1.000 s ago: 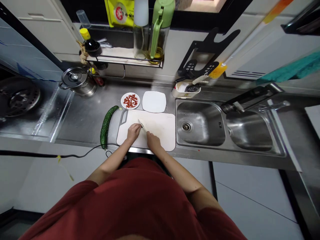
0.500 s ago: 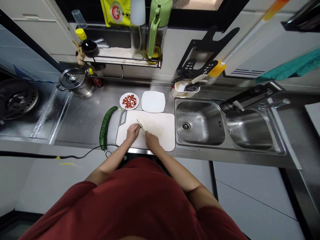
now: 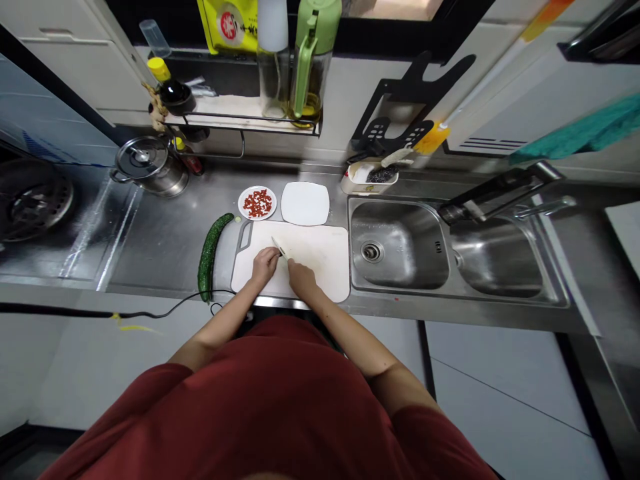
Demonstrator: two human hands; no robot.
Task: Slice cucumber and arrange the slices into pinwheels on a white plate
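A knife [image 3: 280,249] is held in my right hand [image 3: 302,279], its blade pointing up and left over the white cutting board [image 3: 320,260]. My left hand [image 3: 265,265] is closed beside the blade, its fingertips on a small dark piece mostly hidden by them. Left of the board lies a whole cucumber [image 3: 211,255]. Behind the board are a round plate [image 3: 275,202] of small red pieces [image 3: 257,203] and a bare square white plate [image 3: 305,203].
The double sink [image 3: 400,247] with its faucet [image 3: 505,190] is at the right. A steel pot [image 3: 150,167] stands back left. Above hangs a rack [image 3: 225,120] with bottles. A black cable [image 3: 165,312] runs along the counter's front edge.
The whole view has shifted very slightly. Both hands keep nearly the same pose over the board, with the knife still between them.
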